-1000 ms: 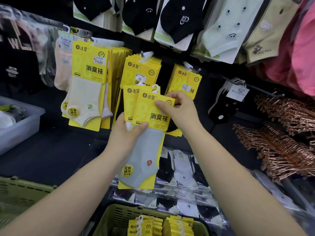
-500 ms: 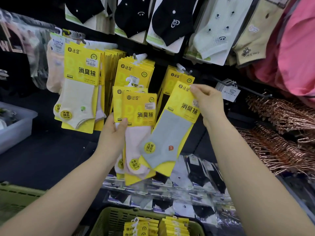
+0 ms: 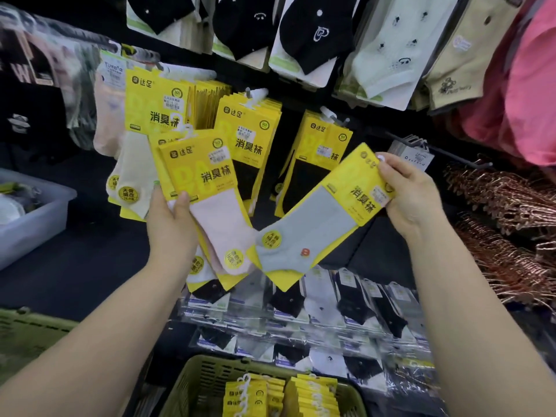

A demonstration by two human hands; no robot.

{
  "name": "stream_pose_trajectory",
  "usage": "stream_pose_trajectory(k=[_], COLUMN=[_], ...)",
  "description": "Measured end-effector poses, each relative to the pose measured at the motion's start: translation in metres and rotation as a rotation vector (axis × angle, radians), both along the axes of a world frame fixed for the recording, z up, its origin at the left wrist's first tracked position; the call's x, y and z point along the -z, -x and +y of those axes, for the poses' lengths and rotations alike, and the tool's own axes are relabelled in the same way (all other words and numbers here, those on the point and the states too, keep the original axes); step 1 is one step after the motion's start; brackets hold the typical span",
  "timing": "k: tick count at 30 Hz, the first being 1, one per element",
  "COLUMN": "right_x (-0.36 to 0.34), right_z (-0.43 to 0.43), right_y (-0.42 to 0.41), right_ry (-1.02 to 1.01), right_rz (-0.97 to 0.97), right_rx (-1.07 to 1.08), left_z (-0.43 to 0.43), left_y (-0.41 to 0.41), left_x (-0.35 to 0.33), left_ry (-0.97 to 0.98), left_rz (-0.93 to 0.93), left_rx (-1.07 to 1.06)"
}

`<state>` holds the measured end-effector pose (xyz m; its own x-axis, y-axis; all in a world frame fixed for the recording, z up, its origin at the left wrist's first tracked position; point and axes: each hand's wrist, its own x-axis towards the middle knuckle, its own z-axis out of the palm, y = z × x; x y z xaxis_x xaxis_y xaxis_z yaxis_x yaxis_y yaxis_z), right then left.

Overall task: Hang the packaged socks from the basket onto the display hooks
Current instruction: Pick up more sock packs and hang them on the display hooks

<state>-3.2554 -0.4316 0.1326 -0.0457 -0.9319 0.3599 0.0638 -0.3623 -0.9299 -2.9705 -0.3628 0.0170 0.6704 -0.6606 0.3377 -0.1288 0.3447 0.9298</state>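
From the head camera, the right hand (image 3: 412, 191) grasps the upper end of a grey sock pack (image 3: 316, 224), fingers curled over its yellow card. The pack is tilted, its toe end pointing down and left towards the other packs. The left hand (image 3: 171, 218) grips a small stack of yellow packs with a pink sock pack (image 3: 210, 188) in front, thumb laid across it.

The grey pack looks bound for a display hook (image 3: 331, 115), where black sock packs (image 3: 319, 164) already hang. To do it well, turn the pack upright first and free its hanging loop, which is hidden under the fingers, then slide it straight along the prong so the hung packs are not pushed off.

The wall and shelf are dark. Below sits a green basket (image 3: 192, 386) with more yellow packs (image 3: 270, 395). Clear-wrapped socks (image 3: 331, 305) lie in rows above it, with a grey bin (image 3: 45, 218) to the left and copper hangers (image 3: 511, 206) to the right
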Motion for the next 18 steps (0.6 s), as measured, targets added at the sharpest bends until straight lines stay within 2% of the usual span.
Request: stream_pose_trajectory(k=[3, 8, 13, 15, 18], right_x=[0.009, 0.019, 0.053, 0.082, 0.106], right_z=[0.007, 0.010, 0.010, 0.017, 0.029], right_y=[0.012, 0.003, -0.023, -0.033, -0.033], right_ry=[0.028, -0.035, -0.347, -0.445, -0.453], right_rz=[-0.089, -0.108, -0.392, -0.335, -0.186], right_rx=[-0.001, -0.053, -0.092, -0.108, -0.084], left_z=[0.001, 0.002, 0.004, 0.006, 0.008], left_y=[0.001, 0.016, 0.020, 0.021, 0.017], left_x=[0.000, 0.000, -0.003, -0.005, -0.005], left_ry=[-0.002, 0.001, 0.034, 0.043, 0.037], left_rz=[0.026, 0.019, 0.120, 0.152, 0.140], left_rx=[0.006, 0.130, 0.188, 0.186, 0.159])
